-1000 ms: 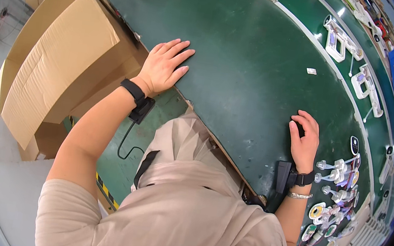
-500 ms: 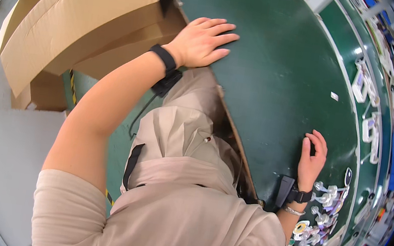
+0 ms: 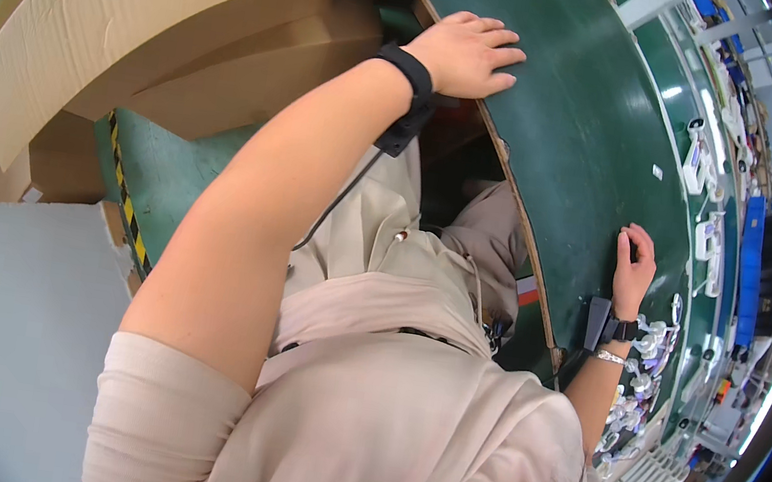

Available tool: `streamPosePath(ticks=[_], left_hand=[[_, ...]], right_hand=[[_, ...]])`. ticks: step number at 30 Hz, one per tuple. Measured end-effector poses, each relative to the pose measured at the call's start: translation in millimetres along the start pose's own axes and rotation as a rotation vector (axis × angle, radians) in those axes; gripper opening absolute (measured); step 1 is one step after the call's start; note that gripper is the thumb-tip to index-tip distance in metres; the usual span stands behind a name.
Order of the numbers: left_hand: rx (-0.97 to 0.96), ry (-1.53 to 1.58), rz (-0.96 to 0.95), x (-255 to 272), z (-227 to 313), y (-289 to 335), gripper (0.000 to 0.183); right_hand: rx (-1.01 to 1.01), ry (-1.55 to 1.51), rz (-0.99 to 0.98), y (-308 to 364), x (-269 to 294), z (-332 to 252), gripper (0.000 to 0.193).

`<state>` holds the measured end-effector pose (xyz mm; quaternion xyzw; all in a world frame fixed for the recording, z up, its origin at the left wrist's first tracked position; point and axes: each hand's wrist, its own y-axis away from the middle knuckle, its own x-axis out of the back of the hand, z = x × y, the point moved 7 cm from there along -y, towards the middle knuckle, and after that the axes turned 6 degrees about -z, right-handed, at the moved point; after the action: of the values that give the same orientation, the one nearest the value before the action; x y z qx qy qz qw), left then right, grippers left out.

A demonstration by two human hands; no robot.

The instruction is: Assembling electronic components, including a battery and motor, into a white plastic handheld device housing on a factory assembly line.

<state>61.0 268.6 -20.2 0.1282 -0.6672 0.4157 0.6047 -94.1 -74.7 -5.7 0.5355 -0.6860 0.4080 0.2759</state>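
Your left hand (image 3: 466, 55) lies palm-down at the near edge of the green tabletop (image 3: 576, 149), fingers slightly spread. Your right hand (image 3: 635, 273) is over the same top, fingers loosely curled, clustered white parts (image 3: 652, 349) just beside its wrist.

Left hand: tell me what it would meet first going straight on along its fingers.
Over the green tabletop, the left hand would probably first meet the pale edge strip near the white post; depth is unclear.

Green tabletop (image 3: 567, 148) partly out of view.
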Motion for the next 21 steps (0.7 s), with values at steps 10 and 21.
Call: streamPosePath(ticks=[10, 21], left_hand=[[0.053, 0.045, 0.014, 10, -11, 8, 0.043], [0.095, 0.210, 0.102, 17, -19, 10, 0.037]], right_hand=[[-0.008, 0.003, -0.018, -6, -2, 4, 0.020], [-0.057, -0.168, -0.037, -8, 2, 30, 0.020]])
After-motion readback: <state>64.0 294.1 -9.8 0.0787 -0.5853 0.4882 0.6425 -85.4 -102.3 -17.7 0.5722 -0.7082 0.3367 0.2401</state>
